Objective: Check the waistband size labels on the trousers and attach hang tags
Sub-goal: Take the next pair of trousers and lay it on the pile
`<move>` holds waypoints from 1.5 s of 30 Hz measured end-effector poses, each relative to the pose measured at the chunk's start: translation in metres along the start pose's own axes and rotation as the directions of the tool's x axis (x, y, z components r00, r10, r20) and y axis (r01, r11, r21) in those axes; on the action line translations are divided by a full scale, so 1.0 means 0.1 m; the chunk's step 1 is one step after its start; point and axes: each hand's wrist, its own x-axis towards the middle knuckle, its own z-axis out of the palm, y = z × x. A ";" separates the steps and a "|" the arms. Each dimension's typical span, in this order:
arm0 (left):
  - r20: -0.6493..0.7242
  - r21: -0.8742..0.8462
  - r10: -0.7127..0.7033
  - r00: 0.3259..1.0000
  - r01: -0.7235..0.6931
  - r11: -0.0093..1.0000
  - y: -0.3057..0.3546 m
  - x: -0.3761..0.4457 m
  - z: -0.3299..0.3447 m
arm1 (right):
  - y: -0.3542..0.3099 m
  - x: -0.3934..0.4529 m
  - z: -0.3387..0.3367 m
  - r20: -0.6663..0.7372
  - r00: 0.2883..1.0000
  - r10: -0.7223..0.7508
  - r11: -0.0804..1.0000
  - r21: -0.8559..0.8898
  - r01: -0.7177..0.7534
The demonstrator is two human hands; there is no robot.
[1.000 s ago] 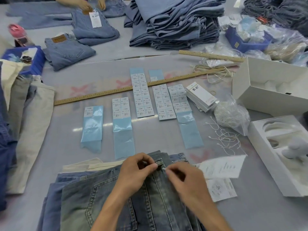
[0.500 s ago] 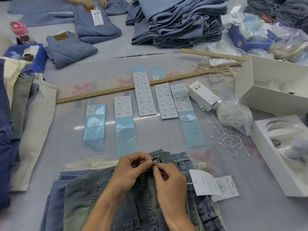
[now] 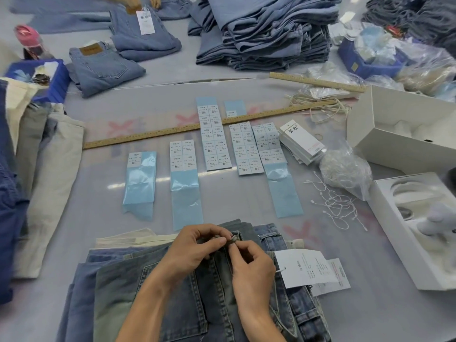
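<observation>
A stack of folded jeans (image 3: pixel 172 297) lies at the table's near edge, back pocket up. My left hand (image 3: pixel 195 245) pinches a belt loop (image 3: pixel 233 241) at the waistband of the top pair. My right hand (image 3: pixel 249 265) pinches at the same loop from the right, fingers curled; what sits between its fingertips is too small to see. A white hang tag (image 3: pixel 306 269) on a thin string lies just right of my right hand, over a second printed tag (image 3: pixel 338 275). Sheets of size stickers (image 3: pixel 213 137) on blue backing lie in rows beyond the jeans.
Loose white tag strings (image 3: pixel 338 203) and a clear bag (image 3: pixel 345 169) lie right of the stickers, beside a pile of hang tags (image 3: pixel 301 141). White boxes (image 3: pixel 399 134) stand at the right, a long wooden ruler (image 3: pixel 172 132) crosses the middle, folded jeans (image 3: pixel 266 30) are stacked at the back, light trousers (image 3: pixel 49 174) at the left.
My right hand has drawn in to the belt loop beside my left hand. The hang tag has settled flat on the jeans to the right.
</observation>
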 end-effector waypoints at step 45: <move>-0.204 0.210 0.279 0.938 -0.237 0.949 -0.07 -0.09 0.03 | -0.09 -0.08 0.11 -0.090 0.996 -0.018 0.996 0.090 0.026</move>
